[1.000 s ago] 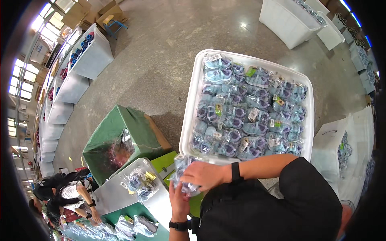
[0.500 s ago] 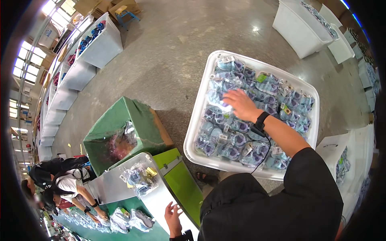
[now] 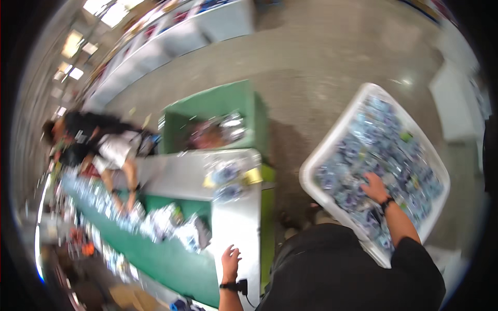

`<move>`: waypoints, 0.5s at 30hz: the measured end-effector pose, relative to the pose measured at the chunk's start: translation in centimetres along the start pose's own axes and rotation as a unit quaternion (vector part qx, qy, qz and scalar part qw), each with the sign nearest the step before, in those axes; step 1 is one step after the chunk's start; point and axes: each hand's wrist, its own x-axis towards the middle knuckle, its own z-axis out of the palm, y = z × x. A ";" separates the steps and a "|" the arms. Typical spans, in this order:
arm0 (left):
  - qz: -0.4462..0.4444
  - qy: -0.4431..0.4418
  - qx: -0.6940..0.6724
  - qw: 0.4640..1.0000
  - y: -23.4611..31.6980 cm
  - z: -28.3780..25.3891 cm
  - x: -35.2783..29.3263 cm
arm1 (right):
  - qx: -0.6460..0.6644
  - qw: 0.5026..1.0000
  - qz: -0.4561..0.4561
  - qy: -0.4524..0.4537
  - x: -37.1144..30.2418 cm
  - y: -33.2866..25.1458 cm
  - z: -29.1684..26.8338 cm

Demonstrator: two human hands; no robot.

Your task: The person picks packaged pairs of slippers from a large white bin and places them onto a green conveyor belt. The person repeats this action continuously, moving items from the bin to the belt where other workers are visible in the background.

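right fingers (image 3: pixel 370 180) over bagged shoes (image 3: pixel 386 160); green label (image 3: pixel 406 136) blurred past reading

Silver bench (image 3: pixel 236 223) here: shoe bag (image 3: pixel 227 179) with yellow slips (image 3: pixel 253 176) near corner. Green belt (image 3: pixel 171 264) alongside: clear bags (image 3: pixel 162 222) in row. White tub (image 3: pixel 310 173): bagged shoes (image 3: pixel 384 155) throughout. Grey floor (image 3: pixel 316 67): green bin (image 3: pixel 258 116).
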 end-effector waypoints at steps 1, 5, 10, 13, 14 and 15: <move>0.017 0.006 0.001 1.000 -1.0 -1.0 0.8 | 0.014 1.000 -0.015 -0.017 -0.8 -0.2 0.5; 0.102 0.120 0.064 0.985 -5.0 -5.1 5.4 | 0.028 0.999 0.030 -0.030 -3.8 -0.1 2.9; 0.126 0.302 0.171 0.929 -8.0 -11.2 11.5 | 0.076 0.990 0.108 -0.056 -6.9 1.0 4.5; 0.138 0.399 0.197 0.885 -9.3 -14.9 14.9 | 0.122 0.983 0.134 -0.020 -9.2 0.0 4.7; 0.132 0.407 0.188 0.884 -9.7 -16.1 16.1 | 0.109 0.987 0.114 -0.009 -10.0 -0.6 4.7; 0.120 0.420 0.192 0.879 -10.1 -17.3 17.2 | 0.101 0.988 0.117 -0.002 -10.9 -1.2 4.7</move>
